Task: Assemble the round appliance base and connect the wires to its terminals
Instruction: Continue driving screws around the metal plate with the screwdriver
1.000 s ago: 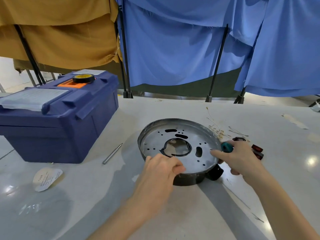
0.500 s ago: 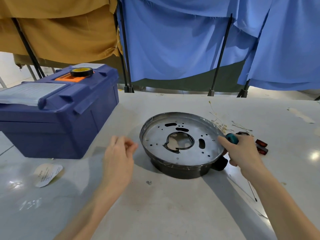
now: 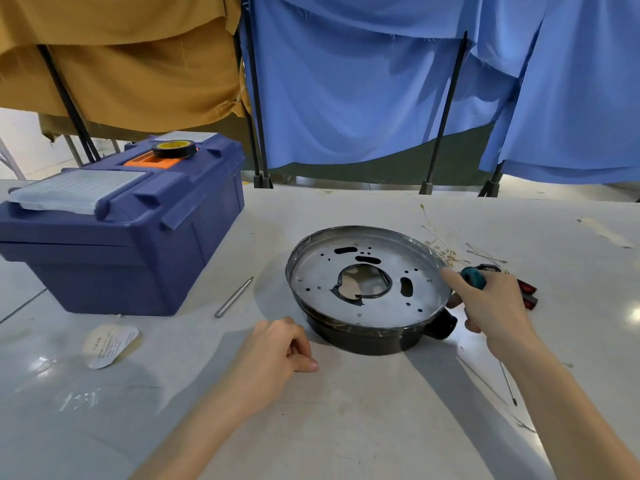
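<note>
Print on two things, none of it legible.
Down on the pale grey tabletop [image 3: 346, 427], left of centre, there's a white rounded paper label [image 3: 110, 345] lying face up with several lines of tiny dark print, far too small to read from here. Up on the dark blue plastic toolbox [image 3: 121, 244] sits a black roll of tape with a yellow inner ring [image 3: 174, 148]. There's some marking on the yellow, blurred beyond reading. Not one word, brand or number comes through.
</note>
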Available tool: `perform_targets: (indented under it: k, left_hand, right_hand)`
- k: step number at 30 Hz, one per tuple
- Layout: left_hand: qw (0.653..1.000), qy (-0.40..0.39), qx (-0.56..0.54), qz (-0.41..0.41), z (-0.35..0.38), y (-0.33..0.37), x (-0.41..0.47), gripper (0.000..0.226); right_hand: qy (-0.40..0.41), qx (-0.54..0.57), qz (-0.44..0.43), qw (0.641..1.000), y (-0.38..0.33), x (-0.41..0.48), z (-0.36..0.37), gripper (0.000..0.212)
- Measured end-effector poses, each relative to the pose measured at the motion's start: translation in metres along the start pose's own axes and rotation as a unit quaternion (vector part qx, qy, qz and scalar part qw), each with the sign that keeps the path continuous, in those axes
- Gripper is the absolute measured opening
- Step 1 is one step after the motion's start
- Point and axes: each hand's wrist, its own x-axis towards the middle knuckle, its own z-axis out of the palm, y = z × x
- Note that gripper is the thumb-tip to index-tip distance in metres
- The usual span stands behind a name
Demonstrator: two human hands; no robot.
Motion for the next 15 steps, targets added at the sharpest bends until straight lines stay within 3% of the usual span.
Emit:
perform_targets:
  k: [2, 4, 6, 8, 10, 12, 15]
  left_hand:
    - [0.996, 0.039, -0.077, 0.019, -0.006, 0.010, -0.004, 0.027]
    - [0.977, 0.087, -0.183, 0.065, -0.015, 0.031, -0.007, 0.021]
    - [0.950, 0.120, -0.259, 0.124, -0.023, 0.059, -0.006, 0.014]
    - [0.925, 0.139, -0.306, 0.176, -0.025, 0.086, 0.000, 0.016]
    - [0.910, 0.142, -0.341, 0.187, -0.022, 0.106, 0.008, 0.019]
    - [0.903, 0.125, -0.377, 0.166, -0.015, 0.119, 0.015, 0.019]
    - [0.885, 0.102, -0.441, 0.113, -0.004, 0.125, 0.024, 0.017]
  right_hand:
    - [0.048, 0.016, -0.030, 0.998, -0.005, -0.001, -0.006, 0.052]
    - [0.032, 0.080, -0.037, 0.996, -0.017, -0.005, -0.015, 0.054]
    - [-0.112, 0.146, -0.023, 0.983, -0.032, -0.015, -0.021, 0.047]
    - [-0.302, 0.165, -0.013, 0.939, -0.045, -0.029, -0.020, 0.039]
    - [-0.412, 0.179, -0.019, 0.893, -0.053, -0.042, -0.016, 0.031]
    - [-0.434, 0.256, -0.003, 0.864, -0.056, -0.047, -0.010, 0.023]
    - [-0.399, 0.358, 0.033, 0.844, -0.054, -0.046, -0.009, 0.021]
